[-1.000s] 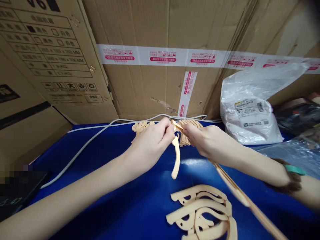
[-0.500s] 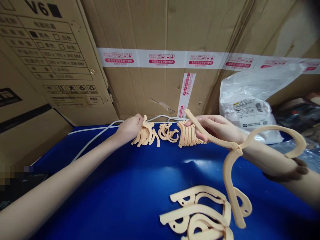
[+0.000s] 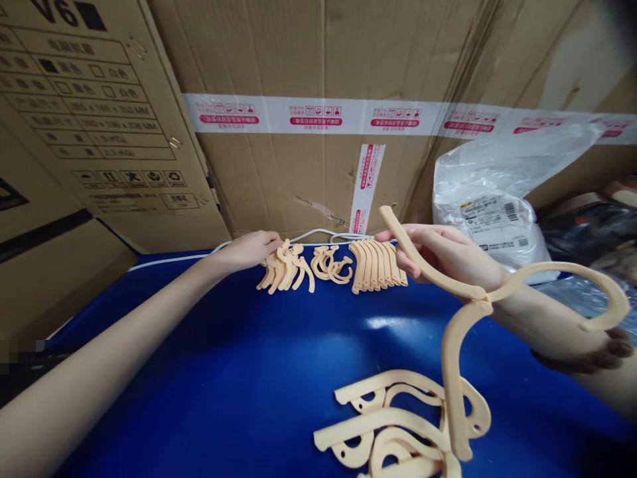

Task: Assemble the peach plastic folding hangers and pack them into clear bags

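My right hand point(image 3: 448, 255) grips a beige folding hanger point(image 3: 462, 365) by one arm. Its hook loops out to the right over my wrist, and the other arm hangs down. At the back of the table my left hand point(image 3: 249, 252) reaches to a pile of curved hanger pieces point(image 3: 283, 271). Its fingers are bent together at the pile's far left; the fingertips are partly hidden, so what they pinch does not show. To the right of that pile lie several loose hooks point(image 3: 328, 265) and a neat row of hanger arms point(image 3: 375, 265).
Folded hangers point(image 3: 388, 425) lie stacked at the front of the blue table point(image 3: 223, 385). Behind stand large cardboard boxes point(image 3: 279, 172). A white cable point(image 3: 169, 260) runs along the back edge. A white plastic bag point(image 3: 490, 206) sits at the back right.
My right hand has moved slightly right with the hanger, off the row of hanger arms. My left hand has lowered at the pile, where a raised piece now sits lower.
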Action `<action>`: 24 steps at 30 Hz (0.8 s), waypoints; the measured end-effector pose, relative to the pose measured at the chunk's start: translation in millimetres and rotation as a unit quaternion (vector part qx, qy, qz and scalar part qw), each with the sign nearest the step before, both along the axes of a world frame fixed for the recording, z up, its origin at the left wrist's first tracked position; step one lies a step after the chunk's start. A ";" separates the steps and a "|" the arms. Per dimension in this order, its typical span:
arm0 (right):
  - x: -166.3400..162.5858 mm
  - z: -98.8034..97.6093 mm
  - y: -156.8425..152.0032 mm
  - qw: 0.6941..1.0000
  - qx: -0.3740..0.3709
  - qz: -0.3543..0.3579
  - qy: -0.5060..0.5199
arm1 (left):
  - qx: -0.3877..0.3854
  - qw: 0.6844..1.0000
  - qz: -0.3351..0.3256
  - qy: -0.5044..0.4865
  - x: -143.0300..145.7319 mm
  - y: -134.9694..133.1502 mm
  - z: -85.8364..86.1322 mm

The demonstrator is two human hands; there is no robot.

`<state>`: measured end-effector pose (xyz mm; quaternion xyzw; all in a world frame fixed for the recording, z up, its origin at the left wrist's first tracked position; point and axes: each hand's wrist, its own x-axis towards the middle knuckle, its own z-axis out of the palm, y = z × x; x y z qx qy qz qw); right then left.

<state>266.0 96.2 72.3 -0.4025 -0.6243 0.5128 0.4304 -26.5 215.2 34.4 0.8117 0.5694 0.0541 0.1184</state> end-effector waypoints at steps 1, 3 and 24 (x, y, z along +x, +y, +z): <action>-1.2 -0.3 -0.5 1.000 -0.014 0.002 0.023 | 0.005 1.000 -0.002 -0.003 -1.8 0.5 0.7; -3.9 -0.6 -1.6 0.997 -0.044 -0.009 0.068 | 0.025 1.000 0.010 -0.012 -3.0 -1.5 2.6; 20.0 -15.0 -2.6 0.754 0.356 -0.118 -0.539 | -0.459 0.695 -0.084 -0.548 75.1 -104.9 23.8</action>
